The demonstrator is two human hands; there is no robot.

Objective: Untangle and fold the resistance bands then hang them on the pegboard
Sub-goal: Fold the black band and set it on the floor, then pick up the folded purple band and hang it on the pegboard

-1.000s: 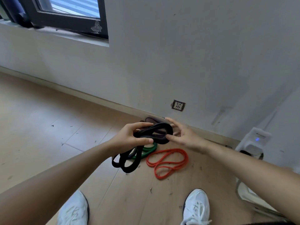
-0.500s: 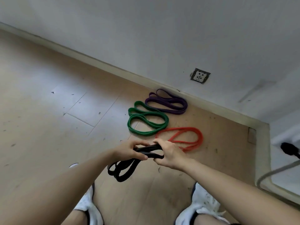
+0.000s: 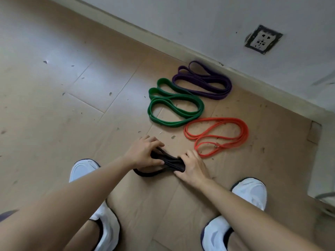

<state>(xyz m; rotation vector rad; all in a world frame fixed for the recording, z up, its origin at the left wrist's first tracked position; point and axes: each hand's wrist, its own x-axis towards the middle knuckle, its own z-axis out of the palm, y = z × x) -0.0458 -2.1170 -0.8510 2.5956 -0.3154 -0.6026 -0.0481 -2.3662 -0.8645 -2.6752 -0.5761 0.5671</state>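
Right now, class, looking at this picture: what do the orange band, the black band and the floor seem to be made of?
Orange band: probably rubber or latex, matte; it lies in thin, limp flat loops.
Black band: likely the same elastic rubber, dull; it bunches softly between the left hand and right hand.
Floor: looks like wood-look laminate or vinyl planks, with seams and a faint sheen.

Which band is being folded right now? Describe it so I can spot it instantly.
Start at the wall socket and follow the row of bands out from the skirting: purple, green, orange. Nearest the shoes, the black band is gripped between both hands, the only one not lying free.
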